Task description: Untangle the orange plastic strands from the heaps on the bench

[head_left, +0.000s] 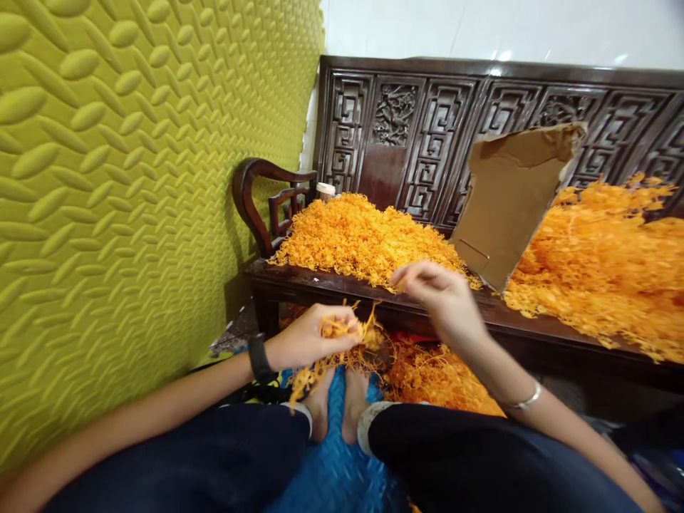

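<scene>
My left hand [310, 336], with a dark band at the wrist, is closed around a bunch of orange plastic strands [368, 329]. Loose ends stick out past its fingers and dangle below. My right hand [442, 298], wearing a bracelet and slightly blurred, is pinched at the front edge of the bench. Whatever its fingertips hold cannot be told from the orange behind. Just beyond it, a heap of small curly orange pieces [358, 235] lies on the dark wooden bench [299, 285]. Below my hands, more tangled orange strands [438, 377] hang or lie low.
A cardboard sheet [496, 203] stands upright on the bench, separating the heap from a larger orange pile [603, 263] at right. A white-lidded container [325, 190] sits by the armrest [254, 192]. Yellow textured matting [133, 214] rises at left; blue matting [336, 470] lies underfoot.
</scene>
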`<act>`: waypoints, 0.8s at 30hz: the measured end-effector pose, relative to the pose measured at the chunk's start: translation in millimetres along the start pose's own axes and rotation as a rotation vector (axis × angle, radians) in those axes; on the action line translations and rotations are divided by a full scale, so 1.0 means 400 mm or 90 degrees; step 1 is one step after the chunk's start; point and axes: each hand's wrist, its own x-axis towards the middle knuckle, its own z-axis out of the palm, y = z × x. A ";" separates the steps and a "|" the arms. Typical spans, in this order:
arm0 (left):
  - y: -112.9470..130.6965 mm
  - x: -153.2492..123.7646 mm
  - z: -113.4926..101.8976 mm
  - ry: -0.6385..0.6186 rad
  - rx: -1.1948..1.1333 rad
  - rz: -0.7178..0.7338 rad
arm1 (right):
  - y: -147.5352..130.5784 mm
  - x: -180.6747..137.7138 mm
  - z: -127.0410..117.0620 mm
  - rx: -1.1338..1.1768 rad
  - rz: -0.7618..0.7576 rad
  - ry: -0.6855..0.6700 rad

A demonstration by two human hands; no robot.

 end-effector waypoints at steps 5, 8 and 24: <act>-0.052 0.001 -0.001 0.082 -0.098 -0.096 | 0.009 0.011 -0.140 -0.016 -0.199 0.438; -0.039 0.005 -0.004 0.097 -0.131 -0.069 | 0.062 0.052 -0.192 -0.206 -0.266 0.438; 0.027 -0.002 -0.010 0.124 -0.123 0.029 | 0.017 0.051 0.090 -0.153 0.001 -0.110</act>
